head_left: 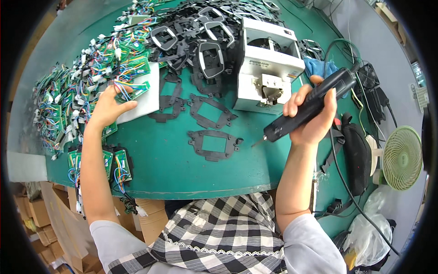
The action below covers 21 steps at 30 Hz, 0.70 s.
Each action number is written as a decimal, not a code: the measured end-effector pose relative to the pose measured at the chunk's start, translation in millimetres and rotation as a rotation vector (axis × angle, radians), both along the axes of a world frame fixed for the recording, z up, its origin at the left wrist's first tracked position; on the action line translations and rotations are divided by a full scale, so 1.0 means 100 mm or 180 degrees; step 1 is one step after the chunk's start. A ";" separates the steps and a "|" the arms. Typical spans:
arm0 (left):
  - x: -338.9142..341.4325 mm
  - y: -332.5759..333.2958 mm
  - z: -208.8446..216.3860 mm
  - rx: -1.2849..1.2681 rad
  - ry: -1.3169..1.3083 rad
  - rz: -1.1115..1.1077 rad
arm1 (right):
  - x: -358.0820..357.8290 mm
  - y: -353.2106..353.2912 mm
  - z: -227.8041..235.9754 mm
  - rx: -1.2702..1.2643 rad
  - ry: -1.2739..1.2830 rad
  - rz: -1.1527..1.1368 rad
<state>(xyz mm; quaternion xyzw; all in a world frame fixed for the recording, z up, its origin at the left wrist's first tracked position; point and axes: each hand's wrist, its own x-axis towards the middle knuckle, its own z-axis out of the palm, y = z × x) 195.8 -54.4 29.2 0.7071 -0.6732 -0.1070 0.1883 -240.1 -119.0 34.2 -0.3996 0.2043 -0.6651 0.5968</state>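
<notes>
1. Electric screwdriver [312, 106] — black, slanted with its bit pointing down and left, tip hanging just above the green desk [173, 160], beside the nearest black plastic frame [213, 144]. A black cable runs from its upper end off to the right.
2. The right hand [315, 116] is wrapped tight around the screwdriver's body, fingers curled over the top and thumb up near the upper end.
3. The left hand [107, 107] is well apart from the right, reaching to the far left. Its fingertips pinch a small green circuit board [133, 91] with coloured wires, held at the edge of a white foam pad [145, 98].
4. Left of that hand lies a large heap of similar wired boards [68, 100]; a few more sit at the desk's near edge by the left forearm.
5. Two further black frames lie flat between the pad and a white screw feeder box [267, 64]; behind them is a pile of black frames [200, 32].
6. To the right, off the desk — a small pale green fan [401, 157] and a black bag [356, 155].
</notes>
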 end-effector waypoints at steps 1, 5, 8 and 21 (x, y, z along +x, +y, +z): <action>-0.03 0.02 0.05 -0.0002 -0.0055 0.0008 | 0.03 0.01 0.13 -0.0116 0.0174 -0.0294; -0.09 0.04 0.00 -0.0045 -0.0060 0.0200 | 0.10 -0.06 0.51 -0.1072 0.0532 -0.1034; -0.23 0.09 0.04 -0.0160 0.0411 0.0484 | 0.19 -0.14 0.60 -0.1774 0.0994 -0.1466; -1.48 0.63 -0.17 -0.0299 0.1506 -0.0705 | 0.43 -0.14 0.49 -0.1932 0.1120 -0.1290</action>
